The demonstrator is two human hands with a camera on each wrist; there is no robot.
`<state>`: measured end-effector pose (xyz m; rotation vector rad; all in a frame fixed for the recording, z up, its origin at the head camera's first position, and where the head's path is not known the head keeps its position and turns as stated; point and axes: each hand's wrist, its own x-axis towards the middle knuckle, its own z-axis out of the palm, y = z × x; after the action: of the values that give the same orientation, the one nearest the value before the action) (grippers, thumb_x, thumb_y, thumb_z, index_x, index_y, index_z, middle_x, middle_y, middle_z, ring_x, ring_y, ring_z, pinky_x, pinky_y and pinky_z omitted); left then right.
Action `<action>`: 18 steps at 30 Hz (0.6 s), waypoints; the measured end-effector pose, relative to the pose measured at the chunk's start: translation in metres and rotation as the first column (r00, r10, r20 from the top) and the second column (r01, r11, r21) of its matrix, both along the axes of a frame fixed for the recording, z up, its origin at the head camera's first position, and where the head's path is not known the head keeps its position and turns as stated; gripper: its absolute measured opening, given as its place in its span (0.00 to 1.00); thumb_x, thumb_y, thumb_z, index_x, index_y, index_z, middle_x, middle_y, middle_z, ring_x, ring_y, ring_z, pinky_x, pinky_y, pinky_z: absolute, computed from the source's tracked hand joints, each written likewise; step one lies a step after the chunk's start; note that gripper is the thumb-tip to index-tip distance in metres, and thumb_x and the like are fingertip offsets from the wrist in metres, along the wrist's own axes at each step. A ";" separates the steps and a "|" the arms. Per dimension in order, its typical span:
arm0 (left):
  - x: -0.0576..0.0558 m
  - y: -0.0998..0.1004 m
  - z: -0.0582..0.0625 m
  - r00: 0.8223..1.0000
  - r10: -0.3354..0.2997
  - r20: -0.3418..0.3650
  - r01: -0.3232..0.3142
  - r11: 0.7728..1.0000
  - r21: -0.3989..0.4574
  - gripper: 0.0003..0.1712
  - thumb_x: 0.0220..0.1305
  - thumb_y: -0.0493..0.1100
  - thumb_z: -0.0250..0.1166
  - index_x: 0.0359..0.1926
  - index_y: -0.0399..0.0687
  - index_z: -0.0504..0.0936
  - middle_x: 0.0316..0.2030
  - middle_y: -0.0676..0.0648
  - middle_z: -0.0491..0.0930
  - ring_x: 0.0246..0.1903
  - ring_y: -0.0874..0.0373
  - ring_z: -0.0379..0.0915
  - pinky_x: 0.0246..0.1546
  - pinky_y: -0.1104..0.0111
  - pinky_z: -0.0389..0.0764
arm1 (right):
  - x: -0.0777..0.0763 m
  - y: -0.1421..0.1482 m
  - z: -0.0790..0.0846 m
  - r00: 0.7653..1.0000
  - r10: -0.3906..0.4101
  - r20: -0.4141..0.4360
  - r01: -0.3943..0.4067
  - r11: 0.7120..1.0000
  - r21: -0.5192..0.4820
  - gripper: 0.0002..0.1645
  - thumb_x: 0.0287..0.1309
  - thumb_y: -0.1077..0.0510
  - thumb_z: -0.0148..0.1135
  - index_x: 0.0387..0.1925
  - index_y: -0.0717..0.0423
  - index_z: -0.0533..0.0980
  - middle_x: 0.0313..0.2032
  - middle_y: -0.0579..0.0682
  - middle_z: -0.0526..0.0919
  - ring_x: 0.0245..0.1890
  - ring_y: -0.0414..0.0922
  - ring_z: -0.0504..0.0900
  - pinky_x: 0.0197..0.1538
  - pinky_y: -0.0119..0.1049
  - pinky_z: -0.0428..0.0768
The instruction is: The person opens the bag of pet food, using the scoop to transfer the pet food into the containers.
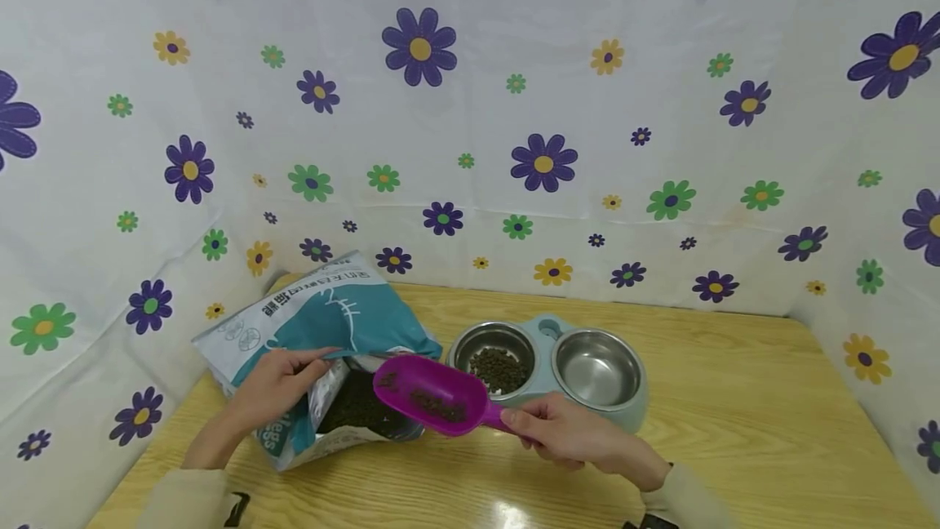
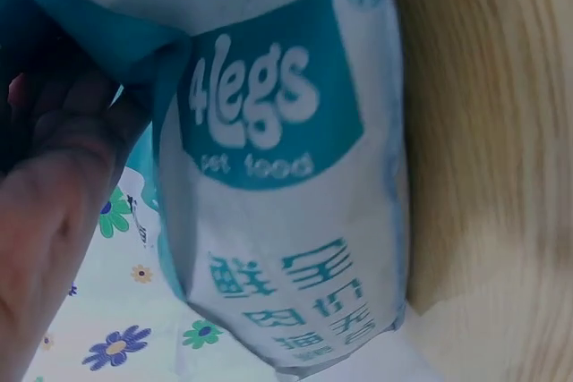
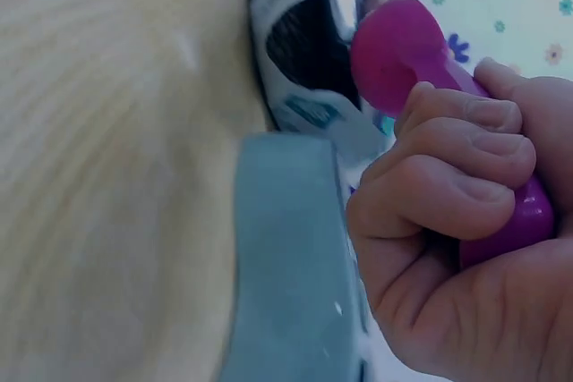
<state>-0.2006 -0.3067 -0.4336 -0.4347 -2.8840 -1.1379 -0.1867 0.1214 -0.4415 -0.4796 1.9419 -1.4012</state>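
A magenta scoop [image 1: 433,394] with some brown kibble in it is gripped by the handle in my right hand [image 1: 561,431]. In the right wrist view, the fingers curl round the scoop's handle [image 3: 519,221]. The scoop's front end hangs beside the mouth of a teal and white pet food bag [image 1: 367,308], which lies on its side. Dark kibble [image 1: 356,406] shows inside the bag. My left hand [image 1: 275,386] pinches the upper edge of the bag's opening and holds it up. In the left wrist view, its fingertips are partly hidden by the bag [image 2: 269,221].
Right of the bag stands a light blue double bowl stand [image 1: 543,357]. Its left steel bowl [image 1: 458,349] holds some kibble; the right steel bowl [image 1: 598,370] shows a bare bottom. A wooden table [image 1: 749,423] carries everything, with a flowered curtain [image 1: 485,121] behind and at the sides.
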 end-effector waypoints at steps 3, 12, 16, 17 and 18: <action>0.001 -0.002 0.000 1.000 -0.014 0.003 0.014 1.000 -0.005 0.20 0.79 0.45 0.56 0.63 0.42 0.82 0.10 0.61 0.55 0.12 0.71 0.42 0.13 0.72 0.56 | -0.004 0.017 0.010 1.000 -0.002 -0.029 0.003 0.999 0.050 0.36 0.74 0.37 0.55 0.31 0.70 0.73 0.13 0.41 0.61 0.11 0.37 0.52 0.15 0.29 0.55; 0.004 0.005 0.003 0.999 -0.030 -0.032 0.029 0.999 -0.039 0.21 0.79 0.44 0.55 0.66 0.46 0.81 0.12 0.61 0.55 0.12 0.71 0.43 0.14 0.73 0.58 | -0.011 0.065 0.034 0.950 -0.120 -0.287 0.197 0.947 0.255 0.32 0.71 0.37 0.58 0.28 0.63 0.77 0.15 0.42 0.63 0.16 0.39 0.60 0.20 0.29 0.60; 0.006 0.006 0.004 0.997 -0.042 -0.060 0.037 0.996 -0.081 0.21 0.80 0.45 0.53 0.66 0.47 0.80 0.12 0.61 0.55 0.11 0.72 0.42 0.13 0.73 0.59 | -0.014 0.074 0.044 0.912 -0.120 -0.392 0.264 0.903 0.338 0.30 0.70 0.37 0.59 0.25 0.58 0.77 0.17 0.42 0.66 0.19 0.40 0.64 0.23 0.30 0.63; 0.006 0.006 0.004 0.996 -0.045 -0.070 0.039 0.995 -0.089 0.21 0.80 0.45 0.53 0.66 0.47 0.80 0.12 0.61 0.54 0.11 0.72 0.42 0.13 0.73 0.59 | -0.015 0.075 0.047 0.902 -0.110 -0.418 0.275 0.892 0.358 0.30 0.70 0.36 0.60 0.24 0.56 0.77 0.18 0.42 0.67 0.20 0.39 0.64 0.24 0.30 0.63; 0.006 0.006 0.004 0.996 -0.047 -0.079 0.040 0.995 -0.094 0.21 0.80 0.44 0.53 0.66 0.46 0.81 0.11 0.61 0.54 0.11 0.72 0.42 0.13 0.73 0.59 | -0.015 0.075 0.049 0.891 -0.096 -0.444 0.283 0.882 0.377 0.30 0.69 0.36 0.60 0.23 0.55 0.76 0.17 0.42 0.67 0.20 0.39 0.64 0.25 0.30 0.63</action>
<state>-0.1949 -0.3006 -0.4298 -0.5360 -2.8782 -0.9714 -0.2019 0.1964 -0.3923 -0.3959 2.6304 -0.9757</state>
